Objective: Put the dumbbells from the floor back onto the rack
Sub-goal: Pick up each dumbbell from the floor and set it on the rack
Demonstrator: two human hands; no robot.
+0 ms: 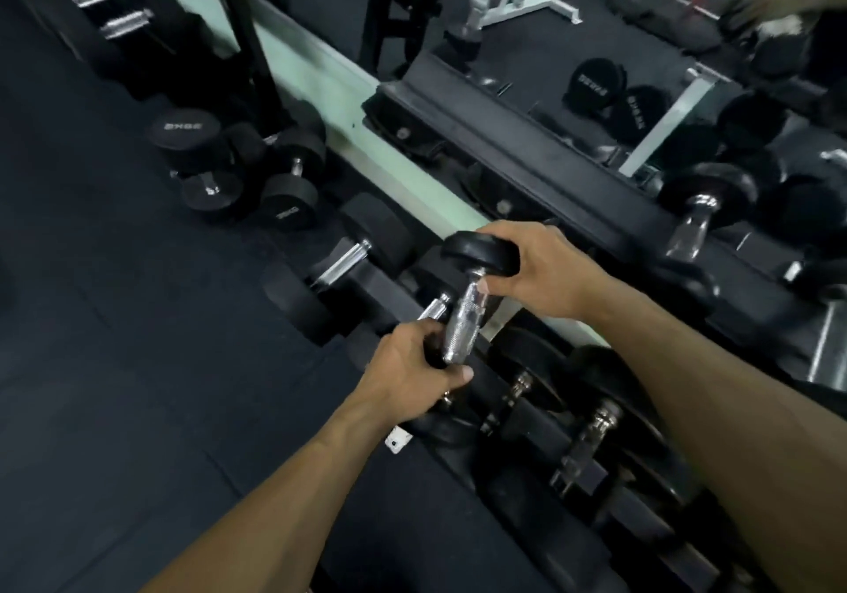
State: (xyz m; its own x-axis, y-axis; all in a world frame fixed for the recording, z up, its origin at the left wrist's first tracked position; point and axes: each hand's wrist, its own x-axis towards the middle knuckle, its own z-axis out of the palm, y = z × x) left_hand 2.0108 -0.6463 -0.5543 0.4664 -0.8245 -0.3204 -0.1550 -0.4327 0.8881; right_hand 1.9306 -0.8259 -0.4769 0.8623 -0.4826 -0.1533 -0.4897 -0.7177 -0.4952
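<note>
I hold a small dumbbell [464, 317] with a knurled chrome handle and black heads, tilted steeply, over the lower row of the black rack [531, 166]. My right hand [536, 271] grips its upper head, thumb by the handle's top. My left hand [412, 370] grips the lower end, which hides the lower head. Just behind lies a large dumbbell [341, 267] with a chrome bar, and to the right two racked dumbbells [591, 436] stand side by side.
Several black dumbbells [238, 170] lie heaped on the dark rubber floor [114, 317] at the left by a black upright post [250, 37]. A mirror behind the rack reflects more weights [600, 88]. A second rack [105, 15] stands at the top left.
</note>
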